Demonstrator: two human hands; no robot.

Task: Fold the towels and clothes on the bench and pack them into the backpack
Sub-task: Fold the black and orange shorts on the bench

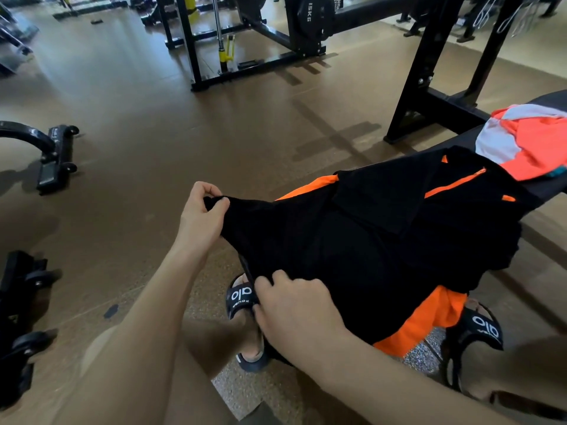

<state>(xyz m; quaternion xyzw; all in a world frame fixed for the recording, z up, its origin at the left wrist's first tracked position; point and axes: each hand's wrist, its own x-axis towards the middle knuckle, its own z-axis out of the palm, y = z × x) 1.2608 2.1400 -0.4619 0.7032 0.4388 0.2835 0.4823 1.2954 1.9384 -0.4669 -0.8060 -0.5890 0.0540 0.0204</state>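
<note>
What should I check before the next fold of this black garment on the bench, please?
1. Left hand pinches a corner of the black garment: ok.
2. Right hand grips the near edge: ok.
3. Garment lies flat on the bench: not ok, it hangs off the edge, lifted and creased.
4. Room on the bench: not ok, the orange and grey garment lies right beside it.
5. Backpack within reach: cannot tell, none in view.
</note>
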